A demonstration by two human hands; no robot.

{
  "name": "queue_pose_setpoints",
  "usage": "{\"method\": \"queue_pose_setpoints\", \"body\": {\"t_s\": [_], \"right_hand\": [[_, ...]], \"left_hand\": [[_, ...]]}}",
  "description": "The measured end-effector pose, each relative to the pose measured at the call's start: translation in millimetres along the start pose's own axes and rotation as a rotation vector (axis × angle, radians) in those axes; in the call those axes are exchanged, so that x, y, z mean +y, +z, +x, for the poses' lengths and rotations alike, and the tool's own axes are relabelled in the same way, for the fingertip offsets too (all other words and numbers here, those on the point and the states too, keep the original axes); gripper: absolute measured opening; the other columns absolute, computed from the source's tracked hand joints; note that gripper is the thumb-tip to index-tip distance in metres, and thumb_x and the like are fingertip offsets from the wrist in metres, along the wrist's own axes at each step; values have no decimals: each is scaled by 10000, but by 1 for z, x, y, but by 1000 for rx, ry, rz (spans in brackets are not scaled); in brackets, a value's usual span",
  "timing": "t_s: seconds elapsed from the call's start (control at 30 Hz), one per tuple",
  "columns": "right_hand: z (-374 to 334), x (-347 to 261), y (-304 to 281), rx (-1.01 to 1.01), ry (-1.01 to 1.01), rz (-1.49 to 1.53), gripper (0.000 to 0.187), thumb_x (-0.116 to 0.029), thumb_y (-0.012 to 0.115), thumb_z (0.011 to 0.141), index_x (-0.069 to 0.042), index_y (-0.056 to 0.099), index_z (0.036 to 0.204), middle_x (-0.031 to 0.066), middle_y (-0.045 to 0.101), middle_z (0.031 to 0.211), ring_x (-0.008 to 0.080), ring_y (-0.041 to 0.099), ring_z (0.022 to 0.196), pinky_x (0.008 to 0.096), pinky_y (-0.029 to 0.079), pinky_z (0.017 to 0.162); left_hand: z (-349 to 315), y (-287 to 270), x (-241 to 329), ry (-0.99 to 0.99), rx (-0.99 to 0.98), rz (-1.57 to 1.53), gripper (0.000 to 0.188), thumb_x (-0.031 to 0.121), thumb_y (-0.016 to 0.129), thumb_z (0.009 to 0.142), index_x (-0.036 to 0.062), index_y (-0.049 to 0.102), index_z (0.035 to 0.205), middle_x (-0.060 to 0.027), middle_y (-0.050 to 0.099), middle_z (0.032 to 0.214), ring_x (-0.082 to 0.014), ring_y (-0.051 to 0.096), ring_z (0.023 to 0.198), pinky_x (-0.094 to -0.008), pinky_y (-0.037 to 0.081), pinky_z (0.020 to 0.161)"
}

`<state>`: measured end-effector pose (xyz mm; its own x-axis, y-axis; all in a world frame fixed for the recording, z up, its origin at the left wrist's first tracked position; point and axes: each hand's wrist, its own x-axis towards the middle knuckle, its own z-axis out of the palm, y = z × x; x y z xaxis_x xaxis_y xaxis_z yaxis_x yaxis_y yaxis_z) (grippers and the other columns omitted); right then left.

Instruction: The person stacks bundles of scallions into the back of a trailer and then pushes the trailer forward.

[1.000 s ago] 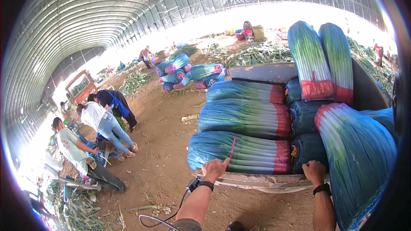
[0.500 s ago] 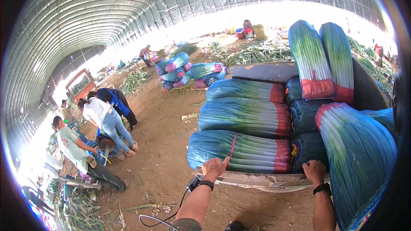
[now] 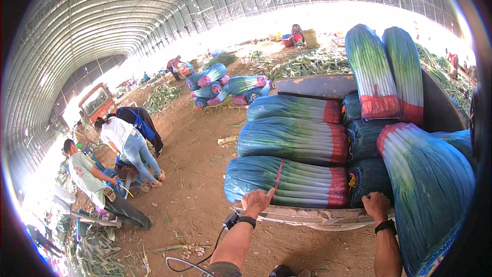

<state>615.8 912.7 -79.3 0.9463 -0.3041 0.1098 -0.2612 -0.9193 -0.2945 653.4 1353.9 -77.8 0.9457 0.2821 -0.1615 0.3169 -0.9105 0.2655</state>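
Closest to me in the truck bed lies a long bag of green onions (image 3: 302, 182) in blue-and-red netting, with a pink strap (image 3: 279, 174) across it. My left hand (image 3: 258, 202) is closed at the strap's lower end, at the bag's near side. To the right, my right hand (image 3: 376, 204) is curled against the near end of a dark netted bag (image 3: 372, 177), just above the wooden edge (image 3: 318, 216). What its fingers hold is hidden. Beside that hand, a large netted bundle of green onions (image 3: 428, 190) leans down over the edge.
More netted bundles (image 3: 294, 138) lie stacked behind, and two stand upright (image 3: 373, 74) at the back. Another pile of bags (image 3: 225, 84) sits on the dirt floor. Several people work at left, among them one in a white shirt (image 3: 119, 136). Loose green leaves (image 3: 312, 64) cover the ground beyond.
Both my hands and the bags stay where they were. The co-workers at left shift only slightly.
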Motion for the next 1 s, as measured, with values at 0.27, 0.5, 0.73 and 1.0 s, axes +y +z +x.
{"method": "queue_pose_setpoints", "body": {"t_s": [0.27,0.5,0.73,1.0], "right_hand": [[-1,-2,-3,-5,16,15,280,-350,678,778,-97,795,796,184,746,848,396,724,818,480,577,767],[-1,-2,-5,-50,7,9,321,-374,652,818,-87,795,843,193,748,871,394,726,826,482,571,773],[-1,-5,-7,-67,17,5,313,-361,656,820,-77,786,833,197,746,881,394,725,835,488,569,779],[0,3,2,6,-16,1,301,-368,675,792,-90,791,802,189,746,855,408,719,811,496,574,749]], "left_hand": [[0,-2,0,15,-31,11,748,741,415,932,105,803,996,-207,743,1070,-385,689,1079,-470,505,939],[-1,-6,2,-4,-46,50,782,757,410,910,92,804,1029,-183,752,1090,-334,707,1075,-424,522,913],[-2,-2,-1,17,11,-4,758,752,417,921,103,806,970,-207,749,1039,-386,700,1043,-473,511,913],[-2,-2,1,5,23,-17,741,738,420,913,110,812,967,-202,752,1024,-371,706,1030,-451,510,892]]}}
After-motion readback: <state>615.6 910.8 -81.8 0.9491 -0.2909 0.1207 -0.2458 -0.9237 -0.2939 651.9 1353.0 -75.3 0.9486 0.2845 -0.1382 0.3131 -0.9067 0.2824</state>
